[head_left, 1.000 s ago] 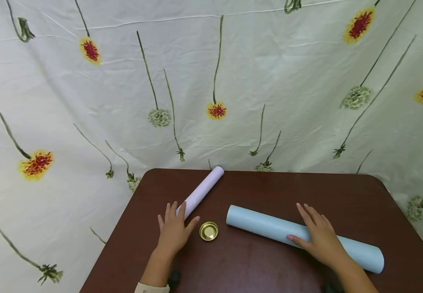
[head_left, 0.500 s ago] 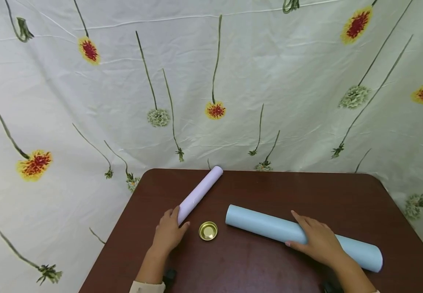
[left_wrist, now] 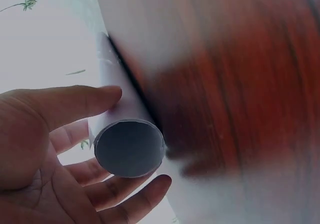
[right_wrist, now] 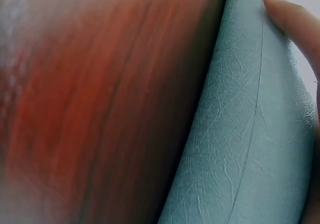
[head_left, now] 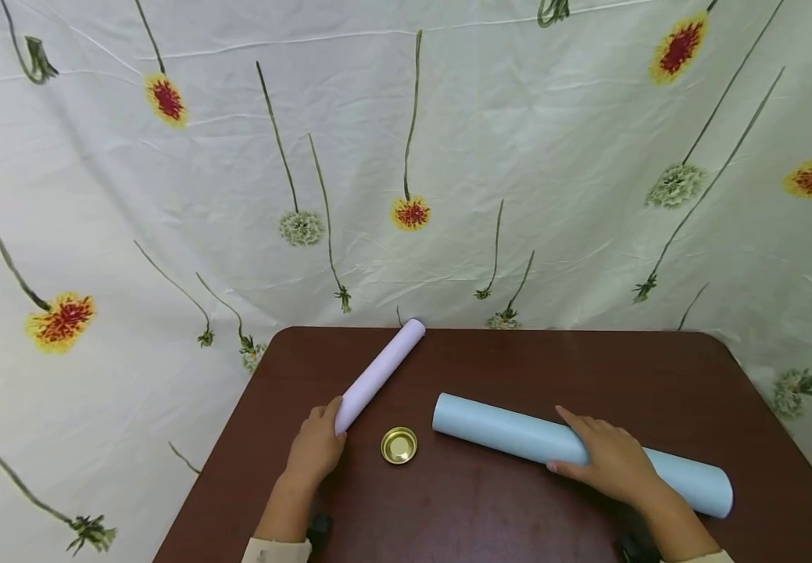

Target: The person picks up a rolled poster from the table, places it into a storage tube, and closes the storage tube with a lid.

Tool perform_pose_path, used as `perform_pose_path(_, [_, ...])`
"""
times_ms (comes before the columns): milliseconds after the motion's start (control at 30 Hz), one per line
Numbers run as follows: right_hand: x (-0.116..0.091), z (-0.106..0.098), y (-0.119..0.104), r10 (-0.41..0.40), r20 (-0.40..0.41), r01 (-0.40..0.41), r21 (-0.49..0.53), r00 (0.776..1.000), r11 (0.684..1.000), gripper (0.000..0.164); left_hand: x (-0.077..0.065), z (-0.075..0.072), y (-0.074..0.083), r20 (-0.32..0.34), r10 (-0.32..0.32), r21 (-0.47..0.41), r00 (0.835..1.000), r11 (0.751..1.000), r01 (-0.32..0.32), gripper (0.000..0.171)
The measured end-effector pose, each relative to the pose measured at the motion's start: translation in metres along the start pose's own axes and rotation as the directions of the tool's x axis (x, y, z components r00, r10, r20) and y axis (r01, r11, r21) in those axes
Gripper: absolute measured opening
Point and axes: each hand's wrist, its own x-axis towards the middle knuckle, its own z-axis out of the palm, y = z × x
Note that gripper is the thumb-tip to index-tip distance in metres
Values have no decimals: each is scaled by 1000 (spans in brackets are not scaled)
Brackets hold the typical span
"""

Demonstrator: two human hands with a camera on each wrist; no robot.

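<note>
A slim lavender roll (head_left: pixel 380 375) lies slanted at the table's far left. My left hand (head_left: pixel 314 450) grips its near end. The left wrist view shows that the roll (left_wrist: pixel 114 113) is a hollow tube, with my thumb (left_wrist: pixel 102 98) on one side and curled fingers on the other. To the right, a thicker light blue roll (head_left: pixel 500 428) rests at an angle. My right hand (head_left: pixel 617 465) holds it from above, thumb on the near side; the other fingertips are mostly hidden behind it. A lengthwise seam marks this blue roll (right_wrist: pixel 245 119) in the right wrist view.
A small round gold dish or lid (head_left: pixel 398 445) sits between the two rolls. The dark brown table (head_left: pixel 490 512) has rounded far corners. Behind it hangs a white cloth (head_left: pixel 349 172) printed with flowers.
My left hand has drawn back slightly and closed round the lavender roll's near end. The right hand's fingers have come down over the blue roll. Both rolls stay in place.
</note>
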Motion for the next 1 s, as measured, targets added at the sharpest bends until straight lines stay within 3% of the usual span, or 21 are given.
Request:
perform_pose_path(633, [-2, 1, 1, -15, -8, 15, 20, 1000, 1000, 88, -5, -1, -6, -11, -11, -33, 1000, 999, 11, 64])
perform_pose_path(833, [-3, 0, -1, -16, -22, 16, 23, 1000, 1000, 82, -4, -1, -9, -7, -9, -158, 1000, 987, 8, 62])
perform_pose_path(1000, [-3, 0, -1, -18, -37, 19, 24, 999, 1000, 80, -5, -4, -10, 1, -60, -302, 998, 952, 58, 60])
